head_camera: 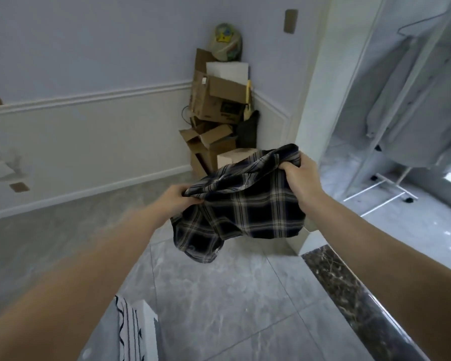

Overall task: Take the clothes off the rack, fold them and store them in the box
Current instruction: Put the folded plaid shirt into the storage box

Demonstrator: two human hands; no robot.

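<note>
Holding a dark plaid shirt [241, 204] out in front at arm's length, above the grey marbled floor tiles [219, 308] and touching nothing below. Gripping the shirt's left upper edge with the left hand [173, 201], fingers curled tight round a bunch of cloth. Gripping the right upper edge with the right hand [298, 178], fingers likewise curled over a gathered fold, this hand sitting a little higher than the other. Sagging between the two grips, the upper part of the shirt crumpled into folds, the lower part hanging loose with one corner drooping lowest on the left side. Standing well beyond the shirt, in the corner of the pale walls, a leaning stack of cardboard boxes [214, 110] with flaps open, a round patterned object perched on top, too blurred to name. Rising at the right, past a white door frame [313, 100], a white clothes rack [380, 183] with pale grey garments [412, 100] hanging from it, well apart from the shirt. Running along the lower right, a dark veined stone threshold [349, 295]. Showing at the bottom edge, just left of centre, a white box [147, 332] with black-and-white striped cloth [128, 332] lying against it, only partly in view.
</note>
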